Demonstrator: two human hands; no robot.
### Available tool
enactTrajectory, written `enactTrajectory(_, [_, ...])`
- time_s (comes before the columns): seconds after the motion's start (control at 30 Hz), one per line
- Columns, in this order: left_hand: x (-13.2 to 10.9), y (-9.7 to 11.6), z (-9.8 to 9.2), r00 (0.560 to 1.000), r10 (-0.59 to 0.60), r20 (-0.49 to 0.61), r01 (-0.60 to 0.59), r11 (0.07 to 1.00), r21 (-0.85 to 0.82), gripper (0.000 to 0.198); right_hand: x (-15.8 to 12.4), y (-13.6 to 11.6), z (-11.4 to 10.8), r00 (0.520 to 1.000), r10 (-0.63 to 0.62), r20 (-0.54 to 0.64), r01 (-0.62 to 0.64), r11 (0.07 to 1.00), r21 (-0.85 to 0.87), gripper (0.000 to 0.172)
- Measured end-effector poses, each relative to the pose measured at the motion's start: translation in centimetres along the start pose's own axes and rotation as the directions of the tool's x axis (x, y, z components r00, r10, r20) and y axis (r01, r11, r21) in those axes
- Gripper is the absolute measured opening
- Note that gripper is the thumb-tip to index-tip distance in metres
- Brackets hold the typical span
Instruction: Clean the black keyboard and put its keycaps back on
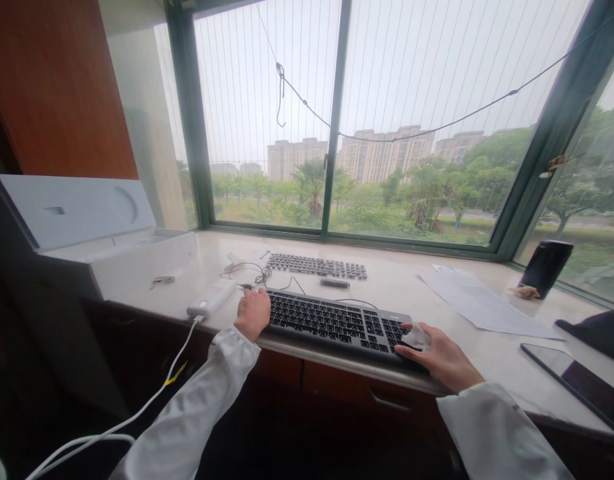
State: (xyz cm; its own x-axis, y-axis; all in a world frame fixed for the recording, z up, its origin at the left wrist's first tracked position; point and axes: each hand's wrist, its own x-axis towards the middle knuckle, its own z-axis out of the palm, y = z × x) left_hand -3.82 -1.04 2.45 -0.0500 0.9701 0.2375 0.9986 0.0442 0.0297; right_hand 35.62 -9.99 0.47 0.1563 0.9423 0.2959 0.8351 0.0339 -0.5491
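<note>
A black keyboard (317,319) with a grey frame lies along the front edge of the counter. At its left end my left hand (254,313) is closed around the edge, fingers curled on the side. A crumpled white tissue (417,337) is pinched between the thumb and fingers of my right hand (449,360), over the keys at the right end. Behind the keyboard, grey keys in rows (317,266) lie flat; whether they are loose or joined cannot be told. A small dark bar-shaped piece (335,283) sits just in front of them.
A white power strip (211,299) with a white cord stands left of the keyboard, near a thin black cable (257,270). Far left is an open white box (141,263). To the right are paper sheets (481,303), a phone (577,377) and a black cylinder (545,268).
</note>
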Motion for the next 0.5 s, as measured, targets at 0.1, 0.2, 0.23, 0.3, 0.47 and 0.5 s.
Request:
enactTrajectory(0.1, [-0.2,0.3,-0.1,1.000,0.021,-0.013,-0.021,0.999,0.024,0.039,0.6,-0.1,0.0,1.000,-0.003,-0.011,0.003,1.000,-0.003,0.062])
enactTrajectory(0.2, [-0.2,0.3,-0.1,0.999,0.026,-0.019,-0.025,0.999,0.044,0.036,1.2,-0.1,0.3,0.999,-0.016,-0.042,0.017,1.000,0.008,0.062])
enactTrajectory(0.23, [-0.1,0.2,-0.2,1.000,0.023,-0.019,-0.022,0.999,0.047,0.034,1.3,-0.2,0.3,0.999,-0.024,-0.040,0.024,1.000,0.018,0.063])
enactTrajectory(0.3, [0.7,-0.2,-0.5,0.999,0.016,-0.028,-0.014,0.999,0.047,0.031,1.2,-0.4,0.5,0.998,-0.049,-0.030,0.050,0.998,0.048,0.064])
enactTrajectory(0.47, [4.9,-1.3,-1.8,0.998,-0.044,-0.052,0.045,0.999,0.007,0.030,-0.3,-0.4,1.0,0.974,-0.063,-0.217,0.080,0.994,0.068,0.048])
enactTrajectory(0.5, [6.0,-1.5,-2.0,0.997,-0.059,-0.046,0.059,0.998,-0.008,0.031,-0.7,-0.2,1.2,0.959,-0.053,-0.279,0.071,0.996,0.054,0.044])
